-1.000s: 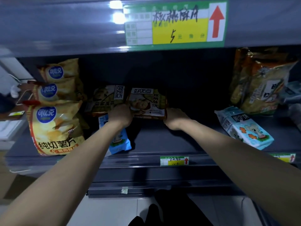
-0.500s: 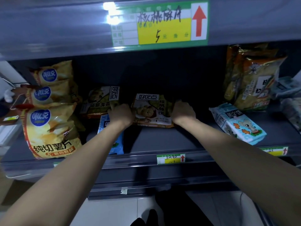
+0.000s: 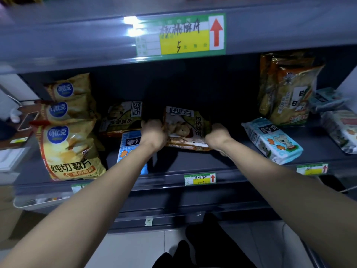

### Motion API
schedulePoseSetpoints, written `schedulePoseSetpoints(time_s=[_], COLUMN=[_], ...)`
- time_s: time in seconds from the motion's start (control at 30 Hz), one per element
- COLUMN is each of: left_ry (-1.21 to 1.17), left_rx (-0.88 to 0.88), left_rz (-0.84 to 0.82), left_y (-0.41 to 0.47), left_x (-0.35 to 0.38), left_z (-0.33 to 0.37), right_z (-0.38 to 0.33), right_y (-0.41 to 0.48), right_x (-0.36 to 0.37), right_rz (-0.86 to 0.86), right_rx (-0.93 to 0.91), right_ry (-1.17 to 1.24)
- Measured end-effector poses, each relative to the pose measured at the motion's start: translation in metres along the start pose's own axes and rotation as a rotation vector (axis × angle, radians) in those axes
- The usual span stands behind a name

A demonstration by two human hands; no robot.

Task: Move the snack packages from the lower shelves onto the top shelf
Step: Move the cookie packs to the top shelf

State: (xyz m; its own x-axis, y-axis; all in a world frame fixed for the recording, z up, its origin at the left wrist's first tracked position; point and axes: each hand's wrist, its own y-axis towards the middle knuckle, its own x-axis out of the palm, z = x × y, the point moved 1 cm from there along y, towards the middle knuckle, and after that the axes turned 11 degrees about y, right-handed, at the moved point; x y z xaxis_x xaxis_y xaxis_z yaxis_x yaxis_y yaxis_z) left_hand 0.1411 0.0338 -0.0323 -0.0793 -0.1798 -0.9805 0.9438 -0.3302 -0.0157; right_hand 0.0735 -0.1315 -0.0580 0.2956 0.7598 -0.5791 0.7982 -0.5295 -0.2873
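Observation:
A walnut cookie package [image 3: 185, 128] sits tilted in the middle of the lower shelf [image 3: 193, 161]. My left hand [image 3: 153, 135] grips its left edge and my right hand [image 3: 218, 135] grips its right edge. A second, matching cookie package [image 3: 123, 117] leans just to the left behind my left hand. Under my left forearm lies a blue bear-biscuit pack [image 3: 129, 149], partly hidden. The top shelf's front rail [image 3: 77, 41] with a green and yellow price tag [image 3: 181, 34] runs overhead.
Three yellow potato-chip bags [image 3: 67, 149] stand stacked at the left. A blue elephant-print biscuit pack [image 3: 272, 140] lies to the right, with orange noodle-snack bags [image 3: 289, 91] behind it and more packs [image 3: 340, 130] at the far right. Lower shelf rails and floor lie beneath.
Both hands have closed in on the sides of the middle cookie package, and its front has tipped up off the shelf a little. The view has shifted slightly downward.

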Motion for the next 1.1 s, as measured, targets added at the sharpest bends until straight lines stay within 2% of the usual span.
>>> schedulePoseSetpoints(time_s=[0.13,0.33,0.6,0.7,0.9,1.1], left_ry=[-0.230,-0.460,-0.501,-0.573,-0.622,-0.553], left_rx=[-0.014,-0.125,-0.115,-0.057,0.028,0.134], left_rz=[0.041,0.014,-0.021,-0.051,0.085,0.342], left_y=[-0.034,-0.088,-0.159,-0.180,-0.203,-0.226], left_x=[-0.019,-0.041,-0.073,-0.085,-0.121,-0.168], left_z=[-0.006,-0.026,-0.041,-0.045,-0.046,-0.042], right_z=[-0.003,-0.013,-0.012,-0.017,-0.044,-0.082], right_y=[-0.032,-0.096,-0.188,-0.216,-0.258,-0.284], right_x=[-0.006,-0.012,-0.015,-0.021,-0.035,-0.056], right_rz=[0.047,0.116,0.243,0.292,0.343,0.495], right_rx=[0.021,-0.041,-0.133,-0.177,-0.296,-0.441], right_ry=[0.106,0.095,0.211,0.229,0.314,0.406])
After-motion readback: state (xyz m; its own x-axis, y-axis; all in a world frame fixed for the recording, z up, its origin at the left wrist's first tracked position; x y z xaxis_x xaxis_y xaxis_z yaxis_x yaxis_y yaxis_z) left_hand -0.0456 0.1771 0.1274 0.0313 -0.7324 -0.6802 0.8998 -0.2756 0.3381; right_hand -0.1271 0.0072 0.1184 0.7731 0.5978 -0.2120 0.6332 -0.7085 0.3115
